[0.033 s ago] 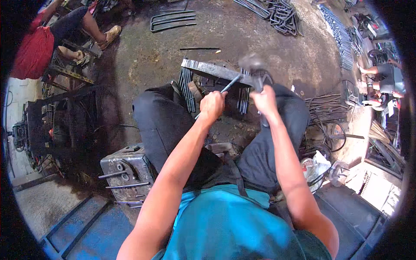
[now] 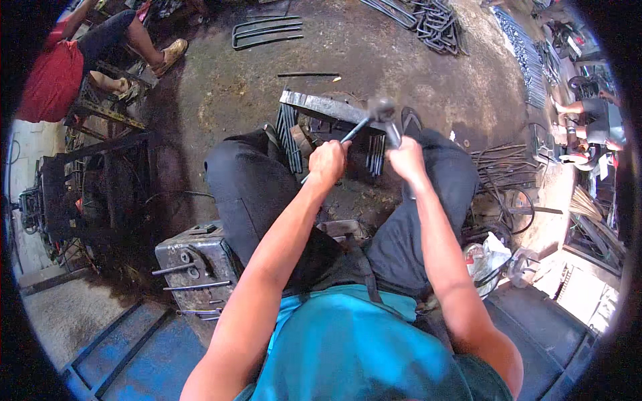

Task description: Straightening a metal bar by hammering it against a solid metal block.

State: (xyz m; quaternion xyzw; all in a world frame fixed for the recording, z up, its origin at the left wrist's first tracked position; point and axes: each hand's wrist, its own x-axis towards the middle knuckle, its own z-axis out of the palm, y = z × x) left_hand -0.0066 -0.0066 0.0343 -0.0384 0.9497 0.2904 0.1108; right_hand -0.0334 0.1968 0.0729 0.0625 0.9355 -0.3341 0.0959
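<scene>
My left hand (image 2: 328,160) is wrapped round a thin metal rod (image 2: 356,129), which slants up to the right. The rod's far end meets a long steel bar (image 2: 321,105) that lies crosswise in front of my knees. In my right hand (image 2: 406,159) is the handle of a hammer (image 2: 383,109). Its head, slightly blurred, is over the bar's right part beside the rod's end; I cannot tell whether they touch. Below the bar stand two bundles of dark rods, a left bundle (image 2: 289,144) and a right bundle (image 2: 376,155).
A metal block with bolts (image 2: 197,260) sits by my left thigh. Bent U-shaped rods (image 2: 267,32) and a single rod (image 2: 307,74) lie ahead on the floor. Loose rods (image 2: 505,164) are piled to the right. A person in red (image 2: 50,83) sits far left, another person (image 2: 595,117) far right.
The hammer head has come down and slightly left, nearer to the rod's end, and looks less blurred. My left hand and the rod stay where they were.
</scene>
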